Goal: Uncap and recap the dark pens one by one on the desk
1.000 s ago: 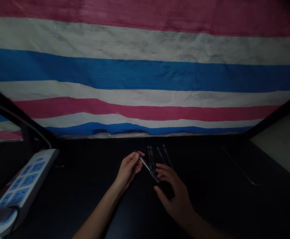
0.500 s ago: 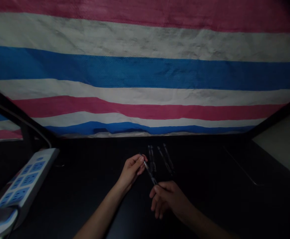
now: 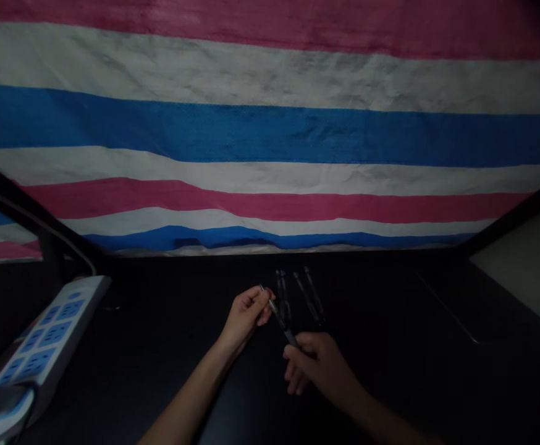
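Note:
A slim pen (image 3: 278,316) slants between my two hands above the dark table. My left hand (image 3: 248,316) pinches its upper end between thumb and fingers, with a thin tip poking out past them. At the lower end, my right hand (image 3: 320,364) is closed on a thicker dark grey part of the same pen; whether that is a separate cap I cannot tell. Just beyond the hands lie several similar pens, one group (image 3: 283,287) right behind the held pen and another group (image 3: 311,293) farther right.
A white power strip (image 3: 61,334) with blue sockets and a dark plug lies on the left. Striped red, white and blue sheeting (image 3: 270,136) hangs behind the black table (image 3: 159,334). A flat dark panel with a thin bright edge (image 3: 455,324) is at the right.
My right hand has shifted slightly up and right and turned around the pen's lower end, where a grey part now shows. My left hand has stayed nearly still.

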Demonstrator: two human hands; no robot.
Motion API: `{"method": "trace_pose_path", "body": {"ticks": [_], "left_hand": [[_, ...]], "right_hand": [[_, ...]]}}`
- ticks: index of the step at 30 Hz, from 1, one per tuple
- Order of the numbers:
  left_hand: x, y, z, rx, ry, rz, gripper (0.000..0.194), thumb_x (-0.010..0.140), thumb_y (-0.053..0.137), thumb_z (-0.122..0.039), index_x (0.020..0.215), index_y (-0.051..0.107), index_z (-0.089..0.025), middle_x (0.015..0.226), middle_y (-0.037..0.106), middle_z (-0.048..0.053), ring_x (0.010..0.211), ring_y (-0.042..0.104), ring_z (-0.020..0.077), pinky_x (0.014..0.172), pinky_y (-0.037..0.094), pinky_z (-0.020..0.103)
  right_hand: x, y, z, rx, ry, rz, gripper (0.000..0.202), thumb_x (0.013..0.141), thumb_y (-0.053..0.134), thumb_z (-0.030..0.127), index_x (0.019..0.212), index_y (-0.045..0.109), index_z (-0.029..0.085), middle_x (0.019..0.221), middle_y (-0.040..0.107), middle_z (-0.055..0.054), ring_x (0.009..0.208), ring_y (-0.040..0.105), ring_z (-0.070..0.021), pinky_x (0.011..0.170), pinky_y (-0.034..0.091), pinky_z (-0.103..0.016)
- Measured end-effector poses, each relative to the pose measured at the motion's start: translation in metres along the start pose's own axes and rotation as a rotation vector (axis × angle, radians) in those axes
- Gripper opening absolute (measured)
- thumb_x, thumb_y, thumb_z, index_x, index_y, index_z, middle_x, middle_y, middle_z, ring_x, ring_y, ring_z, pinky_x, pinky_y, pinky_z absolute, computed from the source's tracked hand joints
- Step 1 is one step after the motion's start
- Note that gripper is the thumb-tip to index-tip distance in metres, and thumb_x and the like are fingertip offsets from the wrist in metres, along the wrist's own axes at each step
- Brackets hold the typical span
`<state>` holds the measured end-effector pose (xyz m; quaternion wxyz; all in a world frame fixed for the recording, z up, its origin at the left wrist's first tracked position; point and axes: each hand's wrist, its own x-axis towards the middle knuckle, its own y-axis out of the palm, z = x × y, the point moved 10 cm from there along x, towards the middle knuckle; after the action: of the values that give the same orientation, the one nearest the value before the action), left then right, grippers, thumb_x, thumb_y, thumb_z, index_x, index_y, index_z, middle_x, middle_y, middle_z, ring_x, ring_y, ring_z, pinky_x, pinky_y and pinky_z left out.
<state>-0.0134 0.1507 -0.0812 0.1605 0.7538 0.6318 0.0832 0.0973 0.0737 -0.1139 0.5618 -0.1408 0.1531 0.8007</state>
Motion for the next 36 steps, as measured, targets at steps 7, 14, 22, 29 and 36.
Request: {"method": "trace_pose_path", "body": {"ticks": [7,14,22,29,36], "left_hand": [[0.002,0.001,-0.002,-0.109,-0.033,0.030,0.028,0.072,0.075,-0.035,0.083,0.067,-0.011,0.056,0.051,-0.002,0.048,0.042,0.0066,0.044,0.028,0.018],[0.004,0.000,0.002,-0.043,-0.031,0.014,0.023,0.077,0.071,-0.034,0.076,0.065,-0.012,0.054,0.051,-0.002,0.048,0.040,0.0060,0.046,0.030,0.018],[0.003,-0.001,0.004,-0.097,-0.048,0.014,0.027,0.076,0.071,-0.036,0.069,0.061,-0.012,0.060,0.052,-0.002,0.051,0.044,0.0063,0.046,0.032,0.018],[0.002,-0.001,0.007,-0.086,-0.059,0.018,0.026,0.075,0.072,-0.035,0.069,0.061,-0.012,0.062,0.053,-0.001,0.053,0.046,0.0077,0.047,0.034,0.018],[0.001,0.001,0.007,-0.090,-0.074,0.041,0.024,0.077,0.070,-0.033,0.069,0.061,-0.012,0.062,0.055,0.000,0.054,0.049,0.0080,0.048,0.036,0.018]], "right_hand": [[0.001,0.015,0.002,0.199,0.061,0.158,0.059,0.074,0.054,0.067,0.095,0.053,0.012,0.068,0.070,-0.009,0.051,0.068,-0.0184,0.046,0.048,-0.025],[-0.001,0.011,0.002,0.231,0.122,0.128,0.046,0.067,0.072,0.053,0.077,0.046,0.016,0.072,0.070,-0.007,0.055,0.069,-0.0191,0.046,0.046,-0.023],[-0.003,0.015,-0.005,0.268,0.120,0.182,0.045,0.074,0.064,0.055,0.085,0.056,0.012,0.079,0.070,-0.010,0.062,0.069,-0.0185,0.050,0.049,-0.024],[-0.006,0.019,-0.004,0.220,0.112,0.208,0.043,0.076,0.062,0.053,0.089,0.059,0.012,0.076,0.067,-0.007,0.062,0.066,-0.0163,0.050,0.049,-0.026],[-0.005,0.015,-0.005,0.267,0.094,0.205,0.035,0.076,0.067,0.041,0.096,0.052,0.017,0.077,0.063,-0.002,0.064,0.066,-0.0165,0.051,0.052,-0.027]]}}
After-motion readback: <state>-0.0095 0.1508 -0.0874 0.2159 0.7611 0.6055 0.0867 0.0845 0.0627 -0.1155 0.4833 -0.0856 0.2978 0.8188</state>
